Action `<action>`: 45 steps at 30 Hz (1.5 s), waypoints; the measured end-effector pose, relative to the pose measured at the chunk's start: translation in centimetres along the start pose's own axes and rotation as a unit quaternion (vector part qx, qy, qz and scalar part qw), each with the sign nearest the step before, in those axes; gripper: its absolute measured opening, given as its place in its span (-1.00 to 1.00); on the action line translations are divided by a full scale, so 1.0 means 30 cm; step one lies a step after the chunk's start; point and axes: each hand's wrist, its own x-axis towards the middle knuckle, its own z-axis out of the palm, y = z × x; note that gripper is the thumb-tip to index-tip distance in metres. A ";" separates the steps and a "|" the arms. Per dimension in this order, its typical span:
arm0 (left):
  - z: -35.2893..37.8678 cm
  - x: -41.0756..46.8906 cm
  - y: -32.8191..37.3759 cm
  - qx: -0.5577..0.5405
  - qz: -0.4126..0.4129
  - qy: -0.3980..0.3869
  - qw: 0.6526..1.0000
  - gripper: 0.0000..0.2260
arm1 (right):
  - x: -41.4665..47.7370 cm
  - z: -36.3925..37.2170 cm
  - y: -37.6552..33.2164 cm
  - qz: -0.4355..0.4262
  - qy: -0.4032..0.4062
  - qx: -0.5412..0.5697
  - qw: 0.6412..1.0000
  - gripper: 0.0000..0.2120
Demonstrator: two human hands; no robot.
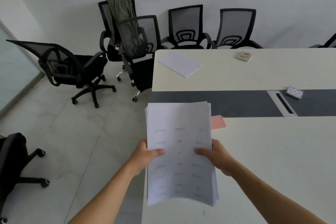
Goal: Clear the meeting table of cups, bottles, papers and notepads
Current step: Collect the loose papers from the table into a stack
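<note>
A thick stack of white printed papers (pixel 179 125) is held up over the near left end of the cream meeting table (pixel 272 160). My left hand (pixel 145 156) grips its left edge, thumb on top. My right hand (pixel 216 154) grips its right edge the same way. A pink notepad (pixel 219 122) lies on the table, partly hidden behind the stack. A white notepad (pixel 180 64) lies at the far left corner. Two small patterned packs lie on the table, one (pixel 244 56) at the far side and one (pixel 294 92) on the dark centre strip.
A dark grey strip (pixel 236 102) with a cable slot (pixel 283 103) runs along the table's middle. Several black mesh office chairs stand on the tiled floor to the left and along the far wall; one chair (pixel 120 18) carries a green garment. Another chair (pixel 12 165) is at the near left.
</note>
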 end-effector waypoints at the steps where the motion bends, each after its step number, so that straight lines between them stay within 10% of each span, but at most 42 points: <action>1: -0.050 -0.004 0.002 -0.021 -0.011 -0.004 1.000 -0.74 | 0.010 0.041 -0.023 0.006 -0.008 0.030 0.999 -0.83; 18: -1.160 -0.016 -0.073 -0.157 -0.184 -0.079 0.967 -0.68 | 0.299 1.072 -0.322 0.043 -0.026 0.163 0.985 -0.82; 45: -1.057 1.363 0.672 -0.052 -0.132 -0.141 0.980 -0.77 | 1.376 0.485 -0.725 0.117 0.126 0.215 0.961 -0.66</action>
